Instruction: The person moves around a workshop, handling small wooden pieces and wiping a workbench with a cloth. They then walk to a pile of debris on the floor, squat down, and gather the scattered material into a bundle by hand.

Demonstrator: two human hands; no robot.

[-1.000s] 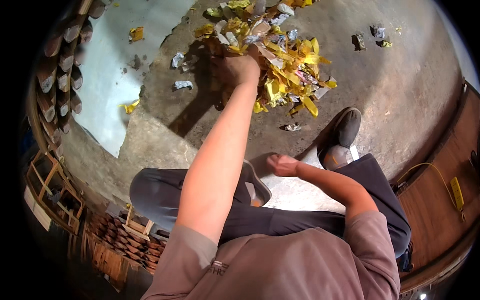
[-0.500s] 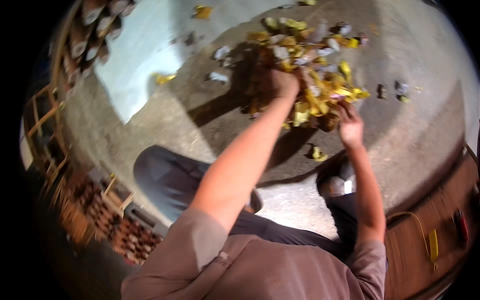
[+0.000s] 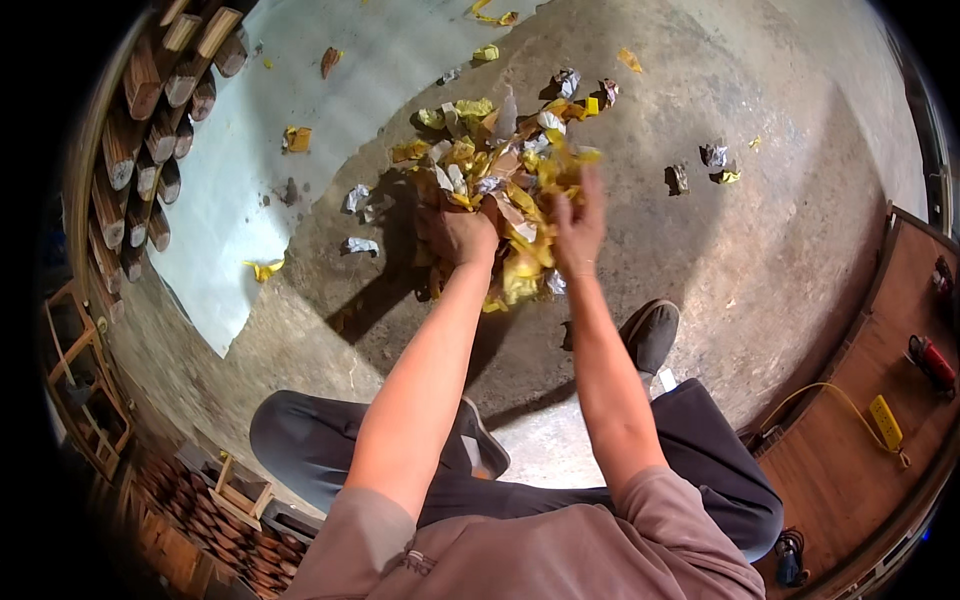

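Both hands are pushed into a loose heap of crumpled yellow and silver foil wrappers [image 3: 500,180] lying on the bare grey concrete floor [image 3: 780,240]. Left hand [image 3: 458,232] is closed in a fist around a bunch of the wrappers at the near edge of the heap; right hand [image 3: 578,222] has its fingers raised and partly spread against the heap's right side, touching the scraps, though whether it grips any cannot be told

That heap sits well ahead of the person's feet, spread as a rough mound whose longer run goes from the hands away toward the far side of the floor, with no clear end or direction beyond that. Stray wrappers lie apart from it: a few small crumpled ones [image 3: 712,160] off to the right, a white scrap [image 3: 360,245] just left of the heap, and a yellow scrap [image 3: 263,268] further left on a pale grey sheet [image 3: 250,200] that covers the floor's left part

A dark slip-on shoe [image 3: 650,335] rests on the concrete below the right hand. Along the left wall stands a row of stacked round wooden logs [image 3: 150,130], cut ends facing the room. To the right is a brown wooden board [image 3: 850,470] with a yellow cable [image 3: 830,400] and a red tool [image 3: 930,360] lying on it
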